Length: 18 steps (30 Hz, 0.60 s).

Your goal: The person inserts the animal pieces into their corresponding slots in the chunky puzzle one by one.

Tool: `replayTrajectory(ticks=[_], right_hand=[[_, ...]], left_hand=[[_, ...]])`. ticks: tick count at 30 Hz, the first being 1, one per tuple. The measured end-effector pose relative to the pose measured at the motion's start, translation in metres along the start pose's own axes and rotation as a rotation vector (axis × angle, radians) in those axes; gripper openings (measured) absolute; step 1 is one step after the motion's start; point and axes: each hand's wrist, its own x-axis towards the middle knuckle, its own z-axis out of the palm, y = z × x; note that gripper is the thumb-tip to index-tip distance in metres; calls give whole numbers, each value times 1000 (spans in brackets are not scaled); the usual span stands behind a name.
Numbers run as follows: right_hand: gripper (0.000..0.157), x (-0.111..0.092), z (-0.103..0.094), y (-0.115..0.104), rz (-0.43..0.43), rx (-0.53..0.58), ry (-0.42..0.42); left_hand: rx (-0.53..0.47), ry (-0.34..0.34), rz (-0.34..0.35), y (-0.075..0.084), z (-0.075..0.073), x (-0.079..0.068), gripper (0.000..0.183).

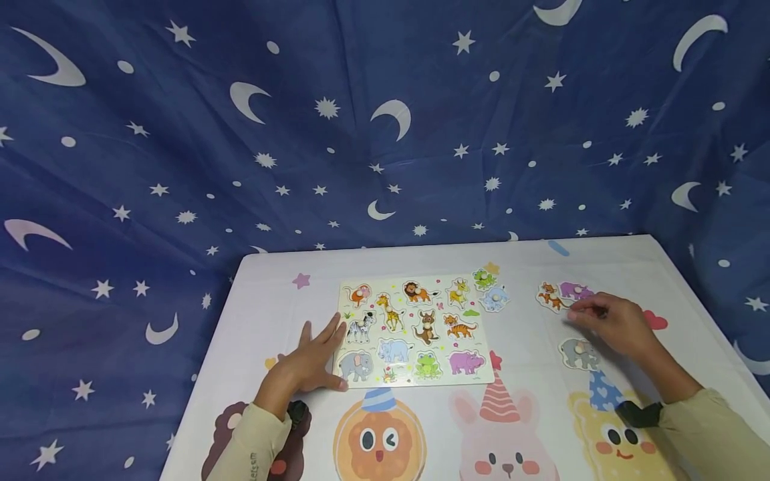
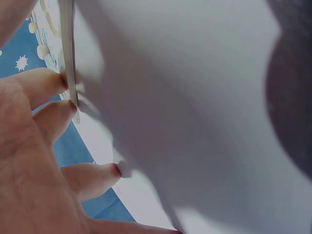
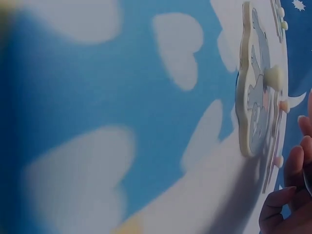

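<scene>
A wooden animal peg puzzle board (image 1: 375, 337) lies on the table, with several knobbed pieces, such as the lion (image 1: 415, 292), seated in it. My left hand (image 1: 313, 361) rests at its left edge, fingers spread; the left wrist view has fingertips (image 2: 68, 105) against the board's side. Over the right of the table, my right hand (image 1: 616, 324) has its fingers bent together by the tiger piece (image 1: 550, 298) and the purple hippo piece (image 1: 574, 291). A dark sliver (image 3: 307, 181) shows inside those fingers; I cannot tell its kind. Nearer lies the elephant piece (image 1: 579, 354).
Next to the board's upper right corner lie the frog piece (image 1: 484, 278) and the rhino piece (image 1: 496, 298). The white tablecloth (image 1: 517, 361) has printed cartoon characters. Behind the table hangs a blue curtain (image 1: 361, 167) with moons and stars.
</scene>
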Motion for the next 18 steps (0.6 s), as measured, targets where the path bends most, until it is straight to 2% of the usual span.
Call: replayTrajectory(ticks=[4, 10, 18], right_hand=[[36, 11, 4, -5, -19, 17, 32], [36, 27, 13, -9, -4, 13, 46], [36, 35, 25, -9, 56, 17, 18]], left_hand=[[-1, 1, 0, 1, 0, 1, 117], [3, 11, 3, 1, -1, 2, 117], [-8, -4, 6, 2, -2, 0, 116]])
